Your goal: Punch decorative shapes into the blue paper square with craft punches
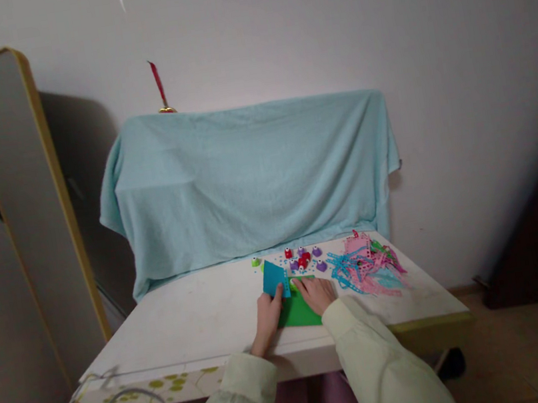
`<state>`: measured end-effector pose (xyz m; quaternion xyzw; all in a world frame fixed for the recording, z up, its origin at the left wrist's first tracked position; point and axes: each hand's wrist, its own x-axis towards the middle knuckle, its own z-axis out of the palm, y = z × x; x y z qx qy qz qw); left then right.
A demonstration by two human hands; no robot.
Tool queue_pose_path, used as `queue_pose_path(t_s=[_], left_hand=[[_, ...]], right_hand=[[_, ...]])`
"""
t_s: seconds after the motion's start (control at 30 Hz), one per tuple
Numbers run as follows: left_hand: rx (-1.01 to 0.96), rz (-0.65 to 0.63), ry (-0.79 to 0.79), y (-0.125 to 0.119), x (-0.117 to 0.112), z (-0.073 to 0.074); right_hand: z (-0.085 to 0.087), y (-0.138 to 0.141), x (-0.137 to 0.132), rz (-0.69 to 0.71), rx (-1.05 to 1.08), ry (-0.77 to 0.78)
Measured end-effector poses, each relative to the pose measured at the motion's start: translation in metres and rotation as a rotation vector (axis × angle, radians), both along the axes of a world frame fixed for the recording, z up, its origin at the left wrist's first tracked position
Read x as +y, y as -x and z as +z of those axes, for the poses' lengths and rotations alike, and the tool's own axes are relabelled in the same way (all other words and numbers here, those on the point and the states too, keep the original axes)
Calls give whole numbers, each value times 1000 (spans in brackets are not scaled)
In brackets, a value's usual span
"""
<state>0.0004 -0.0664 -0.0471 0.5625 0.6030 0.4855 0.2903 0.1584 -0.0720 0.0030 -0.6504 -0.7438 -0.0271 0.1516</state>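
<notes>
My left hand (269,312) pinches a blue sheet of paper (274,277), thumb on top near its lower right. A line of small punched holes runs down the sheet's right edge. Against that edge sits a small green craft punch (293,286), partly covered by the fingers of my right hand (317,294), which press on it. Under both hands a green sheet (300,312) lies flat on the white table. Just beyond are several small punches, among them a red punch (288,252), a purple punch (321,265) and a light green punch (255,261).
Tiny blue paper bits lie among the punches. To the right is a heap of pink, blue and green punched strips (367,267). A light blue cloth (250,177) hangs behind the white table (191,327). A tall mirror (25,177) leans at left, near a grey cable (120,393).
</notes>
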Motion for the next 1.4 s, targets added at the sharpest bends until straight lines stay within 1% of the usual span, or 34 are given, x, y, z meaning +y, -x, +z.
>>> queue_pose_path(t_s=[0.43, 0.73, 1.17, 1.4], left_hand=[[5, -18, 7, 1, -1, 0], [7, -5, 14, 0, -2, 3], [9, 2, 21, 0, -2, 4], [6, -7, 16, 0, -3, 4]], right_hand=[[-10, -3, 5, 20, 22, -36], [-18, -5, 10, 52, 24, -74], [-22, -6, 11, 62, 41, -100], [-17, -4, 8, 41, 28, -89]])
